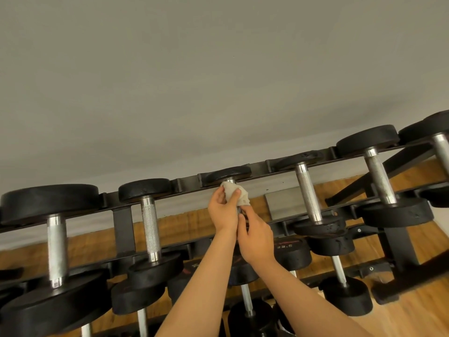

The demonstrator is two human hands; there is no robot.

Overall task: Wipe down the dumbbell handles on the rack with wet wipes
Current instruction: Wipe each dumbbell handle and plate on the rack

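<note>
Clenching wipe (240, 194) round handle (238, 211) in left grip (224, 210) at rack's (122, 222) rear edge for all-round contact; clasping lower in right grip (255, 237), probably steadying.

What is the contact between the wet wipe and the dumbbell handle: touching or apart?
Touching. The head view shows the wet wipe wrapped around the dumbbell handle, gripped there by the left hand.
</note>
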